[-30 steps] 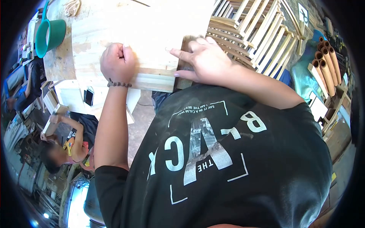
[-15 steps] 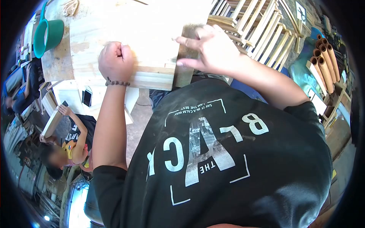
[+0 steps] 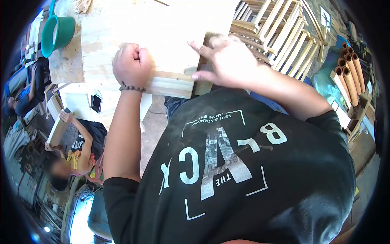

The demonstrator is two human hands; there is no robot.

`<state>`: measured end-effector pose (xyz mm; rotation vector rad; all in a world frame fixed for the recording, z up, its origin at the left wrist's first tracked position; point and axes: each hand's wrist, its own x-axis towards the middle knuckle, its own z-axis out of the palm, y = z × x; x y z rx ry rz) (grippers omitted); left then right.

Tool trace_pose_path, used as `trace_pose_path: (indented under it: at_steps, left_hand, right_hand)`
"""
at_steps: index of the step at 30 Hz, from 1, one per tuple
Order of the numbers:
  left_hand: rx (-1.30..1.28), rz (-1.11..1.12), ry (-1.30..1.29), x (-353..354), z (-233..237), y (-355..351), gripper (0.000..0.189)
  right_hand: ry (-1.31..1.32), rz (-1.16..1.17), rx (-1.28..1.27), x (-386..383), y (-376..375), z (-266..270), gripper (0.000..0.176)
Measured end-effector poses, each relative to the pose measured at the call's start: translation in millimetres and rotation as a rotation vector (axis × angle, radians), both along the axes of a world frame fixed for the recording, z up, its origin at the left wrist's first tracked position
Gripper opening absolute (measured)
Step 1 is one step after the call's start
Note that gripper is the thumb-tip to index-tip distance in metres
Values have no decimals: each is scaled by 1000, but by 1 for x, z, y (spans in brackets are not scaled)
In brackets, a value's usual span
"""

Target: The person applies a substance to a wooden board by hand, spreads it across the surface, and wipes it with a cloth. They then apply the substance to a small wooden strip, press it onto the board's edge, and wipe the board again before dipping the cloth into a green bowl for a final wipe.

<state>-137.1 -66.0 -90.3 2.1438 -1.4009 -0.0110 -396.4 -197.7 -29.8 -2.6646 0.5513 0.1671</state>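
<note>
My left hand (image 3: 132, 65) is closed in a fist on the pale wooden panel (image 3: 170, 86), near its front edge. Nothing shows in the small dark gap between its thumb and curled fingers. A beaded bracelet (image 3: 133, 88) circles that wrist. Over the panel's right edge is my right hand (image 3: 231, 61), its index finger and thumb stretched out and apart toward the wood. The other fingers of this hand are partly blurred, and I see nothing held. Glare washes out much of the panel's top.
A green dipper (image 3: 59, 35) stands at the panel's left. Wooden slatted frames (image 3: 280, 36) are stacked to the right, with brown tubes (image 3: 349, 75) beyond. At lower left a person (image 3: 77, 150) holds a board (image 3: 59, 128) near a white surface bearing a phone (image 3: 96, 103).
The view has shifted, so the panel and dipper sit slightly further right. My left hand stays a fist on the panel; my right hand's fingers remain extended, with a small change of pose.
</note>
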Motion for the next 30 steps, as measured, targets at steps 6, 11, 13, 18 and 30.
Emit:
trace_pose_path:
  at_steps: [6,11,13,18,30]
  left_hand:
    - [-17,-21,-48,0,-2,0,24]
    - [24,-20,-26,-2,2,-2,23]
    - [31,-11,-21,-2,3,0,23]
    - [18,-3,-28,0,-2,1,21]
    - [35,-5,-23,0,0,1,19]
  right_hand:
    - [30,8,202,11,8,-4,84]
    - [-339,-9,527,-6,-24,-36,72]
    - [-162,-34,355,-3,-33,-5,69]
    - [-25,46,-18,3,-9,3,76]
    - [-74,-70,355,9,-16,14,72]
